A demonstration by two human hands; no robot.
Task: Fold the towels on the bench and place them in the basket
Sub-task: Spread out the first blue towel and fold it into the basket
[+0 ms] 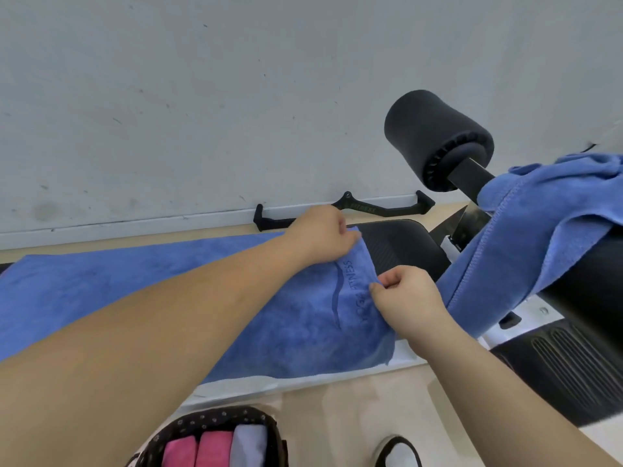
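1. At the back: a grey wall (pixel 202 96) with small dark marks and a white strip along the bottom.
2. Down low: a pale wood floor (pixel 354 416), with a black bar handle (pixel 381 208) lying close to the wall.
3. Across the middle: a long bench (pixel 404 247), with a black pad showing at the right end.
4. Spread flat along the bench: a blue towel (pixel 168 291) with dark letters near its right end.
5. Up on the right: a fat black foam roller (pixel 435 136), and just beside it a second blue towel (pixel 539 230), draped over the raised part and hanging down.
6. At the bottom, on the floor in front of the bench: a dark dotted basket (pixel 215 420) holding two pink folded towels (pixel 199 449) and a pale one (pixel 249 446), side by side.
7. Near the basket: the toe of a black and white shoe (pixel 401 453).
8. Left hand (pixel 320 234): at the far right corner of the blue towel, fingers curled in tight, gripping that corner.
9. Right hand (pixel 408 298): at the near side of the same end, thumb and fingers pressed close together, pinching the towel's edge.
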